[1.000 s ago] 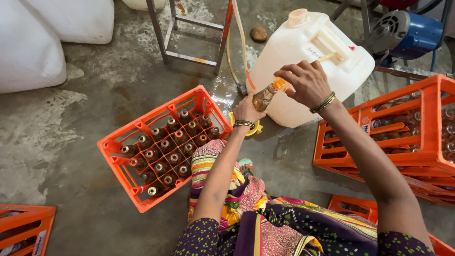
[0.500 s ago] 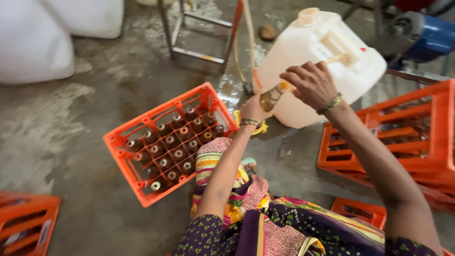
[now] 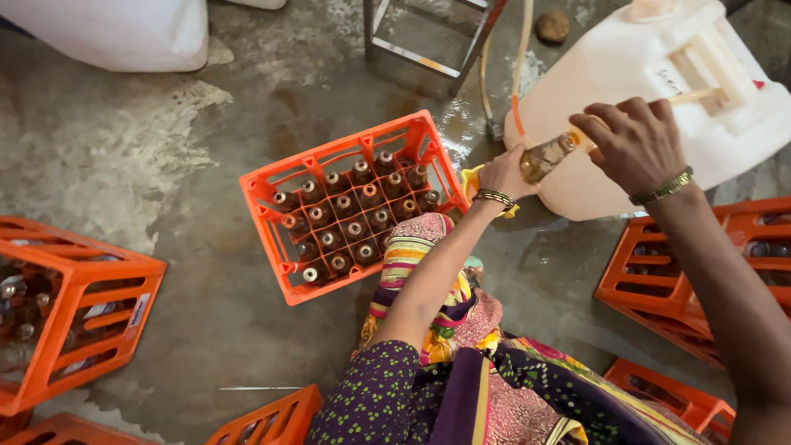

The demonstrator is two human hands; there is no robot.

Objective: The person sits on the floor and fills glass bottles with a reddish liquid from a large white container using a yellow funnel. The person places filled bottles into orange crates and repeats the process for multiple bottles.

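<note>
My left hand (image 3: 507,173) grips the lower body of a small glass bottle (image 3: 546,156) holding amber liquid, tilted toward a big white plastic jerrycan (image 3: 610,99). My right hand (image 3: 634,140) is curled over the bottle's neck, where a thin hose (image 3: 521,58) runs down past the can; whether it holds the hose end or the neck I cannot tell. An orange crate (image 3: 272,222) with several brown glass bottles (image 3: 354,227) standing upright sits on the floor just left of my left arm. A yellow cloth (image 3: 471,183) lies under my left wrist.
More orange crates stand at the far left (image 3: 78,272), at the right (image 3: 634,280) and along the bottom edge (image 3: 272,420). A metal frame (image 3: 428,58) and a small round stone (image 3: 552,25) are at the top. A white sack (image 3: 115,33) lies top left. The concrete floor is wet.
The view has shifted so the crate and jerrycan sit further right and closer. Both hands stay on the tilted bottle at the jerrycan.
</note>
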